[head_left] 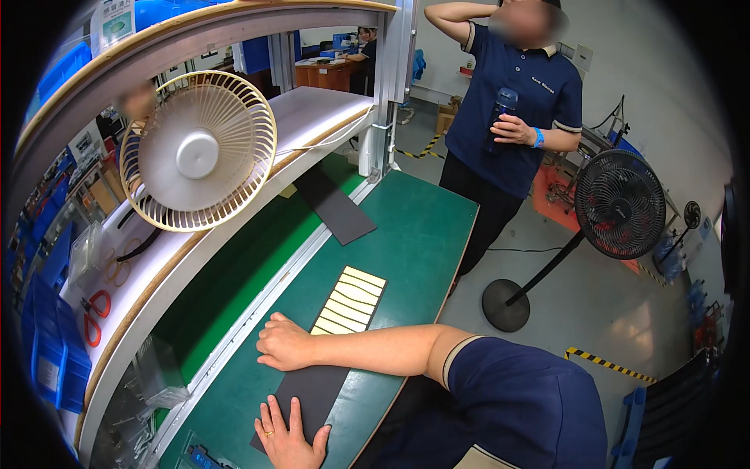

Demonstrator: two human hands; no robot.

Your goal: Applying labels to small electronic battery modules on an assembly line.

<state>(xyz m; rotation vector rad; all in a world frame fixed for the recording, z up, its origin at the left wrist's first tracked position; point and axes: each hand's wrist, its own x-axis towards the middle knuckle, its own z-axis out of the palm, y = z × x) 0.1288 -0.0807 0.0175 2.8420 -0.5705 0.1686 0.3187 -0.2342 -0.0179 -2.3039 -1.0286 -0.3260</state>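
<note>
A long black strip [319, 391] lies on the green tabletop. Pale yellow pieces [353, 301], split by thin dark lines, cover its far part. My left hand [289, 436], with a ring on one finger, rests on the near end of the strip with its fingers spread. Farther up, my right hand [286, 344] reaches across from the right with its fingers curled in at the strip's left edge. Whatever those fingers may hold is hidden. My right forearm covers the part of the strip just below the yellow pieces.
Another black strip [336, 207] lies at the table's far end. Left of the table runs a white shelf with a round fan [198, 152], red-handled scissors [95, 316] and blue bins [55, 344]. A person [512, 117] holding a bottle stands beyond, near a black floor fan [619, 205].
</note>
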